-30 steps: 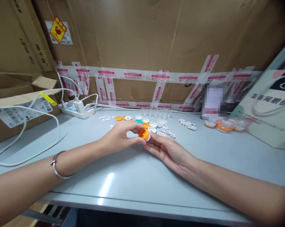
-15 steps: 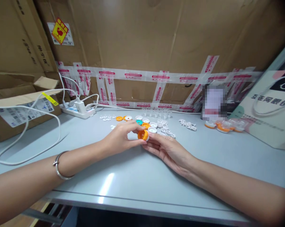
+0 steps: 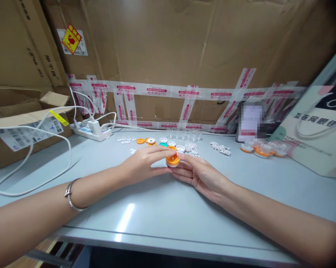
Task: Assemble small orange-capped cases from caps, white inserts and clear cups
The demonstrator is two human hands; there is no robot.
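Observation:
An orange round piece with a white rim underneath (image 3: pixel 173 160) is held between both hands over the grey table. My left hand (image 3: pixel 148 160) grips its left side, fingers over the top and thumb below. On its right side my right hand (image 3: pixel 197 169) pinches it with thumb and fingers. Just behind lie white round caps (image 3: pixel 180 149), a teal ring (image 3: pixel 163 144), an orange ring (image 3: pixel 140 141) and a white ring (image 3: pixel 151 140). Small white discs (image 3: pixel 124 139) lie to the left of these.
Clear cups (image 3: pixel 184 134) stand at the back. White chain-like parts (image 3: pixel 220 148) and orange-based clear pieces (image 3: pixel 261 149) lie right, near a blurred phone (image 3: pixel 250 123) and a paper bag (image 3: pixel 318 137). A power strip (image 3: pixel 94 132), cable and open carton (image 3: pixel 25 130) are left.
The orange piece has moved slightly right and turned, so its white underside shows at the bottom. My left fingers reach further over its top.

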